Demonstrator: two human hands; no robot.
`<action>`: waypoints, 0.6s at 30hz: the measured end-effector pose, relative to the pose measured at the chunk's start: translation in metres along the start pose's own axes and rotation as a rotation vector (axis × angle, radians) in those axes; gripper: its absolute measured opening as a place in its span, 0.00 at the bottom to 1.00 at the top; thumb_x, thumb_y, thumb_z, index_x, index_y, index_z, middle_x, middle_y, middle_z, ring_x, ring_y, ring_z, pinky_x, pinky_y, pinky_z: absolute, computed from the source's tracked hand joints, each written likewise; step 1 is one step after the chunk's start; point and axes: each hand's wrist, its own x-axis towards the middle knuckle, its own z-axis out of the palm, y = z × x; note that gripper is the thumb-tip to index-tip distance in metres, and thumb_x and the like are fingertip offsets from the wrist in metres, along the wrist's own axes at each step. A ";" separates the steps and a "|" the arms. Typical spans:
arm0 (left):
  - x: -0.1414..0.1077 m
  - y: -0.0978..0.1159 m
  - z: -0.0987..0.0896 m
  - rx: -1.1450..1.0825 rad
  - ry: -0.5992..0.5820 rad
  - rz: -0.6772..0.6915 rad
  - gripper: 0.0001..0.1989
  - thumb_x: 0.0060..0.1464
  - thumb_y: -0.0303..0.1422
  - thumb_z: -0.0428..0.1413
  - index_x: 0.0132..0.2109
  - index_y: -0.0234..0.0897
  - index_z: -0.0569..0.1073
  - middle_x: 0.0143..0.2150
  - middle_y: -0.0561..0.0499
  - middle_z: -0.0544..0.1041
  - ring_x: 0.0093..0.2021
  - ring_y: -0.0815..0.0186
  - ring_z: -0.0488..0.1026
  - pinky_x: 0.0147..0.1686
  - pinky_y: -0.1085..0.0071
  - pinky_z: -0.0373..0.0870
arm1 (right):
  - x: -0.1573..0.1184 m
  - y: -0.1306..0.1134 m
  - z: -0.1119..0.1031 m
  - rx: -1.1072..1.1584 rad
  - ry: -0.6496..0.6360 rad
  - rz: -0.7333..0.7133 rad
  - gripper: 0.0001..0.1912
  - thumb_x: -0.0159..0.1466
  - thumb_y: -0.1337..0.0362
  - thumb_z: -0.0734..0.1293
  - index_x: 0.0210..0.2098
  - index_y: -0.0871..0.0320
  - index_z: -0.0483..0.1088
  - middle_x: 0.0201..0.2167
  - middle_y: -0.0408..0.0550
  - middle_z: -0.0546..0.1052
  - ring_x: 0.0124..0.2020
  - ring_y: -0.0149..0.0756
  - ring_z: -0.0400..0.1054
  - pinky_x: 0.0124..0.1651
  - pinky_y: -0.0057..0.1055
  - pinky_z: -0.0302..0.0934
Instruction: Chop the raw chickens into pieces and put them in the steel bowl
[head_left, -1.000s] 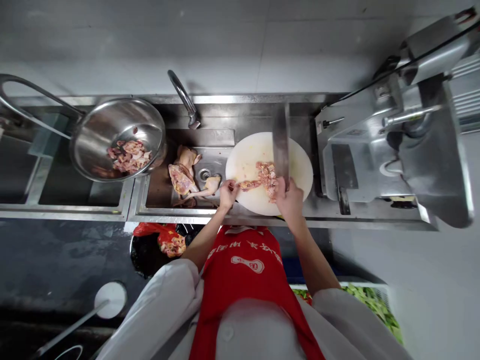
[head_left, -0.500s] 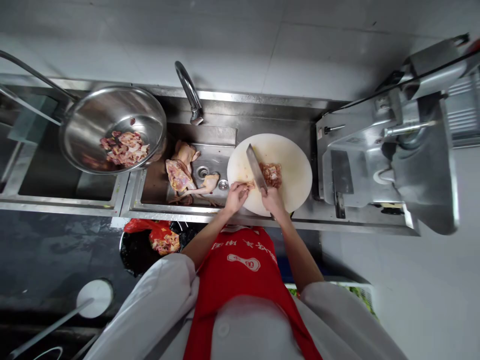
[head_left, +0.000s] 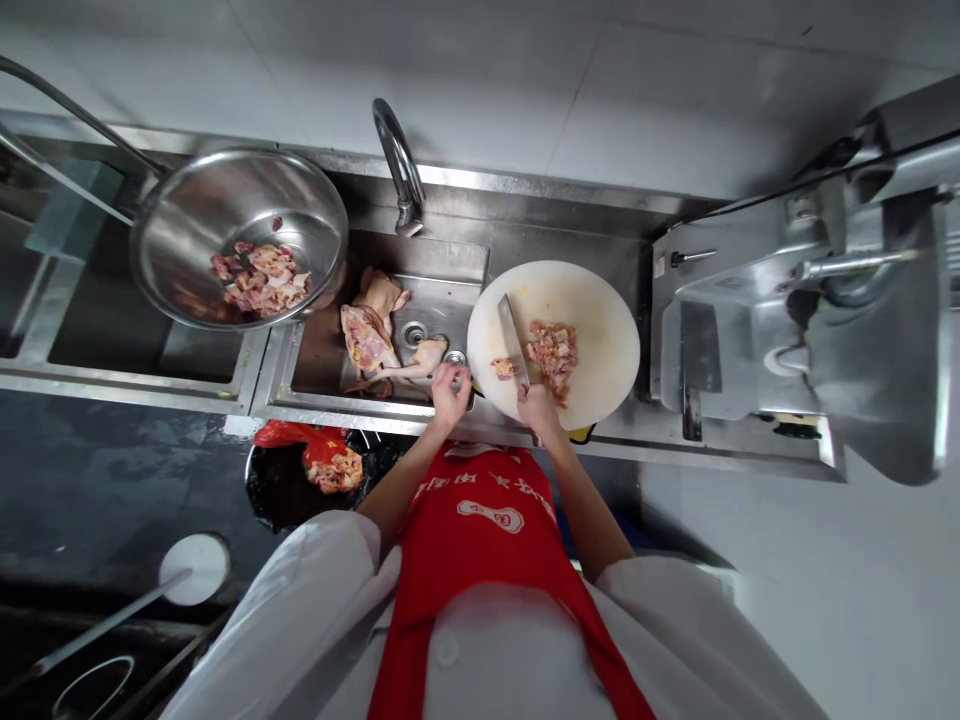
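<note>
My right hand (head_left: 536, 402) is closed round the handle of a cleaver (head_left: 513, 335), whose blade rests on the round white cutting board (head_left: 607, 345). Chopped raw meat (head_left: 553, 352) is heaped right of the blade, and a small piece of meat (head_left: 502, 369) lies to its left. My left hand (head_left: 450, 395) is off the board, over the front of the sink beside a chicken leg (head_left: 421, 360). Its fingers are loosely curled and apart, with nothing visible in them. A larger piece of raw chicken (head_left: 370, 325) lies in the sink (head_left: 442, 258).
A large steel bowl (head_left: 169, 215) with cut meat (head_left: 268, 280) stands at the left. Above the sink curves a faucet (head_left: 397, 155). A slicing machine (head_left: 757, 300) stands right of the board, with another knife (head_left: 691, 400) on it. Below left is a black-lined bin (head_left: 281, 495).
My left hand has moved left from the meat on the board to over the sink. The cleaver still separates the small piece from the heap, which is now more spread out. The view has shifted slightly.
</note>
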 end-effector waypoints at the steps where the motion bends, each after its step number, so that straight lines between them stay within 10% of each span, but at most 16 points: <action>1: 0.003 0.004 0.010 -0.003 -0.066 0.046 0.08 0.63 0.33 0.52 0.42 0.37 0.75 0.42 0.46 0.75 0.45 0.62 0.71 0.49 0.63 0.69 | 0.002 0.003 -0.001 -0.007 -0.018 0.001 0.20 0.68 0.60 0.57 0.33 0.65 0.77 0.25 0.61 0.77 0.34 0.47 0.74 0.41 0.36 0.64; 7: 0.012 0.014 0.052 0.042 -0.333 0.169 0.08 0.62 0.34 0.55 0.44 0.39 0.77 0.45 0.46 0.76 0.49 0.60 0.70 0.53 0.59 0.67 | -0.035 0.030 -0.009 -0.053 0.075 -0.130 0.17 0.69 0.58 0.56 0.47 0.61 0.71 0.37 0.57 0.79 0.39 0.44 0.73 0.42 0.34 0.63; 12: 0.003 -0.002 0.019 -0.030 0.006 0.025 0.08 0.63 0.34 0.52 0.41 0.38 0.76 0.41 0.46 0.75 0.47 0.61 0.71 0.51 0.61 0.68 | -0.073 0.027 -0.034 -0.117 0.139 -0.113 0.19 0.71 0.56 0.55 0.49 0.62 0.69 0.34 0.57 0.79 0.35 0.45 0.73 0.40 0.34 0.61; 18: -0.019 -0.022 -0.031 0.063 0.221 -0.182 0.09 0.63 0.36 0.52 0.39 0.38 0.74 0.38 0.47 0.74 0.42 0.62 0.71 0.47 0.63 0.69 | -0.085 -0.018 -0.051 0.095 0.676 -0.085 0.26 0.72 0.50 0.52 0.53 0.66 0.65 0.42 0.66 0.77 0.42 0.51 0.74 0.42 0.39 0.63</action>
